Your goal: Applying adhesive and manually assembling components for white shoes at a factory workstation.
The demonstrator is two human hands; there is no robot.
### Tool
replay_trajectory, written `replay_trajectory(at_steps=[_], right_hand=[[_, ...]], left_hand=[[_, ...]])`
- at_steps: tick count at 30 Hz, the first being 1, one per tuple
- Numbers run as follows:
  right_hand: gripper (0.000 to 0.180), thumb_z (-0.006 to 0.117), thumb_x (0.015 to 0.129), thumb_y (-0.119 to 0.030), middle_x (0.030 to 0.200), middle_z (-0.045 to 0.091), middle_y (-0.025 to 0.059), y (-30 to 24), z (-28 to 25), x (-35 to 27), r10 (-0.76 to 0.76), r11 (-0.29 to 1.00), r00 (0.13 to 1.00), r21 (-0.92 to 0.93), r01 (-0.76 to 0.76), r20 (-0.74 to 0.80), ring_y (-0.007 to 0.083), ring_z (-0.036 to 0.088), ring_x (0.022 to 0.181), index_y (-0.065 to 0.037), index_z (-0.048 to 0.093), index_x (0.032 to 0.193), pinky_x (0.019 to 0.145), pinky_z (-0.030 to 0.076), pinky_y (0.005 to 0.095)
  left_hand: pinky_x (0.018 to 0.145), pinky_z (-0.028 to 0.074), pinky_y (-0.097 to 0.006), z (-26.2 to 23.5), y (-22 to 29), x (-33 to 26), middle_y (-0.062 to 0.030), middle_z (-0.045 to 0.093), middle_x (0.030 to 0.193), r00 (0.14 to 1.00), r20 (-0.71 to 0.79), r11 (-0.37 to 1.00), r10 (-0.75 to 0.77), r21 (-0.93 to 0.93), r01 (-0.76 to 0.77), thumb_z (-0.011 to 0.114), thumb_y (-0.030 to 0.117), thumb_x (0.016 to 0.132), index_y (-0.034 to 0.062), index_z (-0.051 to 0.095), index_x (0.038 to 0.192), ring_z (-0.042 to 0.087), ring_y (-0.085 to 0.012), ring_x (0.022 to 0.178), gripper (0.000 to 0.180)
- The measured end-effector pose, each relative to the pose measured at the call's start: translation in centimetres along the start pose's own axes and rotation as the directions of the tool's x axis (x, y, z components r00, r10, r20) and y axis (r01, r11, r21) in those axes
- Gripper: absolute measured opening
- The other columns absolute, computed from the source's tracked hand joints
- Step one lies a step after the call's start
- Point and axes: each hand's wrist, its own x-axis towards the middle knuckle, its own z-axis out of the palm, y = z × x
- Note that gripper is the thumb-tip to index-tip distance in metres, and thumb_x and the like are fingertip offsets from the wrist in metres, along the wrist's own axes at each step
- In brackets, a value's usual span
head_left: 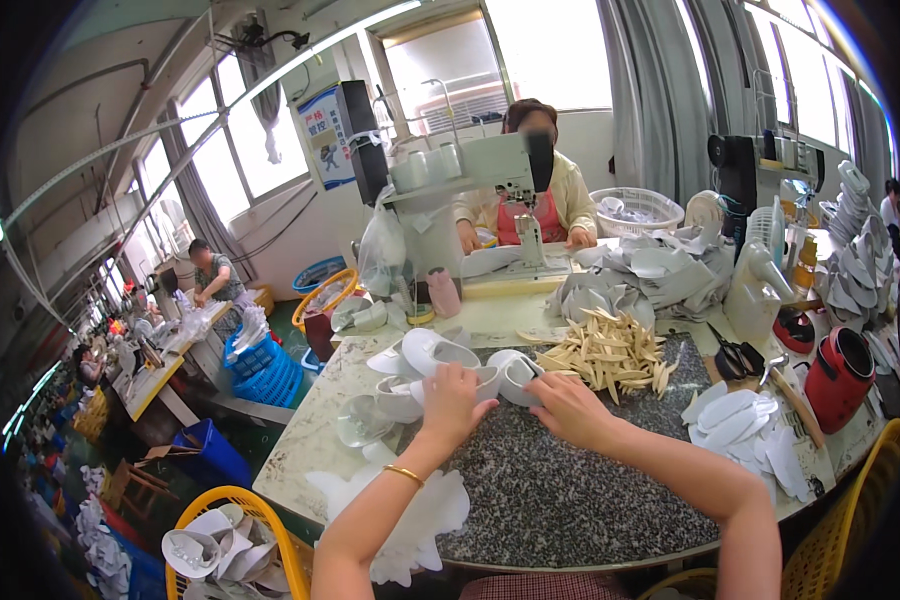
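Several white shoe uppers [435, 352] stand close together at the middle of the worktable, on the far left side of a speckled dark stone slab [560, 480]. My left hand [455, 398] has its fingers closed on one of these uppers. In my right hand [567, 402], the fingertips pinch the edge of another white shoe upper [513, 374]; a small dark bit by them is too small to make out. A pile of cream-coloured narrow strips [610, 352] lies just beyond my right hand. Flat white cut pieces [420, 520] spread below my left forearm.
Across the table a co-worker sits behind a sewing machine [500, 180]. Right of the slab lie black-handled scissors [738, 352], white pieces [740, 425] and a red container [838, 378]. Grey-white uppers [660, 270] are heaped at back right. A yellow basket [235, 495] stands at lower left.
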Motion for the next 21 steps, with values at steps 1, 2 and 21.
replay_trajectory(at_steps=[1,2,21], right_hand=[[0.016,0.064,0.088,-0.015,0.096,0.065,0.0156,1.0,1.8,1.3,0.006,0.992,0.997,-0.122,-0.016,-0.078,0.0352,0.062,0.100,-0.003,0.065,0.100,0.092,0.045,0.0458],[0.012,0.065,0.085,-0.011,0.093,0.064,0.0157,1.8,3.1,2.3,-0.001,0.971,0.988,-0.236,-0.035,-0.153,0.0344,0.062,0.098,-0.002,0.063,0.093,0.090,0.045,0.0461],[0.027,0.064,0.072,0.004,0.108,0.068,0.0004,-1.4,-7.6,-5.3,-0.259,0.933,0.809,-0.078,0.350,0.527,0.0198,0.058,0.122,-0.011,0.067,0.094,0.108,0.042,0.0425]], left_hand=[[0.086,0.046,-0.047,0.6,-0.7,0.1,-0.0094,0.062,0.100,1.000,-0.004,1.000,0.001,0.002,-0.001,0.078,0.022,0.079,0.0069,0.065,0.096,0.055,-0.0314,0.103,0.026],[0.086,0.045,-0.047,1.3,-1.6,0.1,-0.0094,0.062,0.100,0.999,0.045,1.000,-0.007,0.011,0.007,0.078,0.021,0.078,0.0077,0.065,0.095,0.056,-0.0315,0.102,0.025],[0.080,0.054,-0.039,-6.0,-5.8,-5.1,-0.0152,0.070,0.096,0.967,0.250,0.816,0.047,-0.568,0.108,0.070,0.008,0.086,0.0000,0.067,0.104,0.068,-0.0309,0.090,0.019]])
